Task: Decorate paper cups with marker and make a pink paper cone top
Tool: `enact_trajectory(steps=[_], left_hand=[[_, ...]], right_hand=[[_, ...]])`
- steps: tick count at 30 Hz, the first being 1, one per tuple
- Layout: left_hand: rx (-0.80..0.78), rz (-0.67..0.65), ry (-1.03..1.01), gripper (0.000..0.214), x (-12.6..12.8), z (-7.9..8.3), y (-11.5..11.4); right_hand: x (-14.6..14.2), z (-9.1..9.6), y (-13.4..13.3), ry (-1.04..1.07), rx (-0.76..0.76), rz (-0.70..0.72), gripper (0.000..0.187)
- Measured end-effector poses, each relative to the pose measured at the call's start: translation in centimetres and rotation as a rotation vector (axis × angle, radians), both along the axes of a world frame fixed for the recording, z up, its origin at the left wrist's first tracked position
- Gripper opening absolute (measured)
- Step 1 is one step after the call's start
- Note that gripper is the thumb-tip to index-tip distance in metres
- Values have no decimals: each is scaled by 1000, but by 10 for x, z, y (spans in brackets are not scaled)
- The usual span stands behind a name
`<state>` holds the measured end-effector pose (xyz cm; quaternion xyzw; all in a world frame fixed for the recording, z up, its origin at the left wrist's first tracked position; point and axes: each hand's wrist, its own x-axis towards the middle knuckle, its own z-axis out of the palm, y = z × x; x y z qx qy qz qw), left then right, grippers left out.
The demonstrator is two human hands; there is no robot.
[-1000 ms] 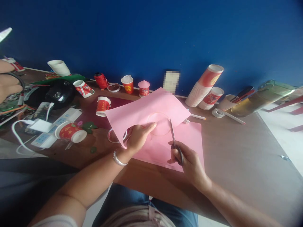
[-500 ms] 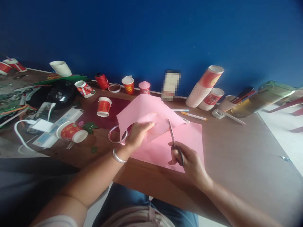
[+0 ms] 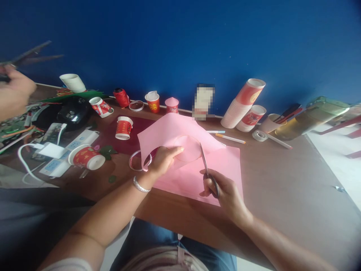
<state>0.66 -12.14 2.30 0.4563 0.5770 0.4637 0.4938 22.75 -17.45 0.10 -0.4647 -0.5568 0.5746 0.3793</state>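
Observation:
A sheet of pink paper [image 3: 160,131] is pinched in my left hand [image 3: 165,160], thumb on top and fingers hidden beneath. A round outline is drawn on it, partly cut along the near edge. My right hand [image 3: 224,188] grips dark-handled scissors [image 3: 205,162], whose blades point up against the right side of the circle. Under the raised sheet, a second pink sheet [image 3: 225,169] lies flat on the table. A ring cut from a paper cup [image 3: 130,162] lies just left of my left hand.
Another person's hand [image 3: 15,90] holds open scissors [image 3: 31,56] at the far left. Red paper cups [image 3: 124,128] and a cup stack [image 3: 237,113] line the table's back. A power strip [image 3: 70,150], markers [image 3: 231,138], a tape roll [image 3: 260,135] and a bottle [image 3: 307,116] are around.
Another person's hand with scissors has come into view at the upper left. My own hands, the paper and my scissors have hardly moved.

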Motion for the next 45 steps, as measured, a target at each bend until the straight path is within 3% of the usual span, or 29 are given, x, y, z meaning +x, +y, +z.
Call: enact_trajectory(steps=[8, 14, 20, 24, 28, 34, 40, 45], left_hand=[[23, -65, -136, 36, -3, -7, 2], [-37, -51, -90, 28, -11, -14, 5], [-104, 0, 11, 37, -12, -1, 2], [-87, 20, -76, 41, -7, 8, 2], [-66, -18, -228, 36, -5, 8, 4], [-103, -54, -280, 29, -6, 6, 6], [-39, 77, -268, 22, -4, 10, 7], [-77, 51, -253, 31, -5, 11, 8]], right_hand=[[2, 0, 0, -10, -9, 3, 43], [2, 2, 3, -22, -59, 14, 49], [2, 1, 3, -3, -72, 25, 44], [3, 2, 2, -12, -68, 46, 44], [2, 4, 1, -5, -68, 45, 47], [1, 5, 1, 20, -43, 48, 44], [1, 3, 0, -13, -62, 81, 39], [0, 2, 0, 22, -112, 85, 43]])
